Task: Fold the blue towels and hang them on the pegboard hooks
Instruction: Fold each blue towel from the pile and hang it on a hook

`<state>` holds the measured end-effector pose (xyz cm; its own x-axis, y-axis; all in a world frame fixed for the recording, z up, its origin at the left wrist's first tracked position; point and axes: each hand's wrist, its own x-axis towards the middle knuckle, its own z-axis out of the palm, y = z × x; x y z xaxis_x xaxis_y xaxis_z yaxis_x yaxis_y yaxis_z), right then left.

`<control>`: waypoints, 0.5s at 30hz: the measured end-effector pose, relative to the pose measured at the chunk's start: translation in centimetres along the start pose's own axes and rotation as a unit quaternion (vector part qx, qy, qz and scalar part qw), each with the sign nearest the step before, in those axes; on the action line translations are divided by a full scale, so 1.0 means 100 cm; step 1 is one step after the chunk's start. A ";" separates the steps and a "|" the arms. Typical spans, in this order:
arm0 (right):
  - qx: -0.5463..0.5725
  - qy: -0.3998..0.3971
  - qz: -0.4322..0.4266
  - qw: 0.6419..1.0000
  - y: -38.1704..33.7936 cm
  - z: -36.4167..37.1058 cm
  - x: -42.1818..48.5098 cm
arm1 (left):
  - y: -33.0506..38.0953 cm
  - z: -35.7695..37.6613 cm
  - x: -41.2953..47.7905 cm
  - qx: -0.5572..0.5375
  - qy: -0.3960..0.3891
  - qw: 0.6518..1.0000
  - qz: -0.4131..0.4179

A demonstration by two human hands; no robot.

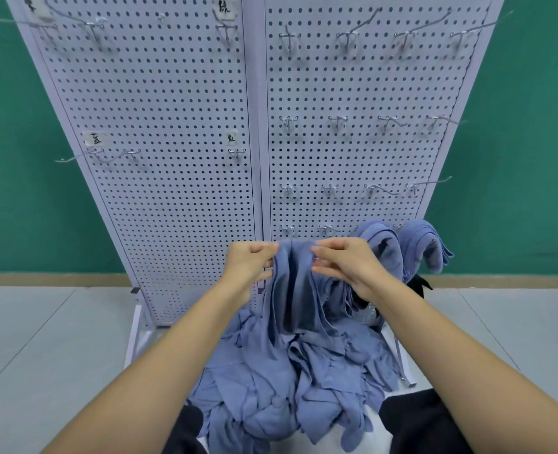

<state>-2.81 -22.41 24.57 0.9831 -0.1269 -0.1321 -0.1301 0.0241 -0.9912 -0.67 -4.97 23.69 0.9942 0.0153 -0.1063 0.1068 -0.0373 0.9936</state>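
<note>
**Hands.** Both hands are raised in front of the lower part of the pegboard (179, 126).
- The left hand (248, 262) pinches the top edge of one blue towel (290, 290) on its left side. Its fingers (264, 248) are curled in against the cloth.
- The right hand (348, 262) pinches the same edge on the right side. Its fingers (330, 245) are bent and closed on the fabric.
- The hands are near each other, with a bunched band of towel between them.

**Held towel.** It hangs down from the fingers in loose vertical folds. Its lower end reaches the pile (280, 381) of crumpled blue towels. Whether that end is free of the pile cannot be told.

**Pile.** It lies on the floor (42, 322) at the foot of the pegboard, between the person's knees (428, 421), which are in dark cloth.

**Hung towels.** Two hung towels (380, 244), folded, are draped side by side low on the right panel, just right of the right hand. A dark item (418, 285) shows beneath them; what it is cannot be told.

**Pegboard.** It has two white perforated panels, upright and side by side. Rows of metal hooks (338, 121) are fitted, and most of them are bare. The left panel carries small paper labels (95, 138). A green wall (25, 158) stands behind.
</note>
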 end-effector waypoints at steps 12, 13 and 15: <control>-0.038 -0.092 -0.040 0.994 0.000 0.016 -0.008 | 0.002 0.012 -0.011 0.026 -0.052 0.997 0.053; -0.038 -0.111 -0.034 0.992 -0.001 0.014 -0.009 | 0.001 0.009 -0.011 0.028 -0.061 0.996 0.053; -0.028 -0.131 -0.027 0.991 -0.002 0.009 -0.009 | 0.000 0.007 -0.010 0.021 -0.073 0.996 0.049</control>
<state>-3.52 -21.37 24.92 0.9875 0.1364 -0.0791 -0.0754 -0.0316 -0.9966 -1.66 -5.69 23.77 0.9906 -0.1358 -0.0157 0.0059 -0.0723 0.9974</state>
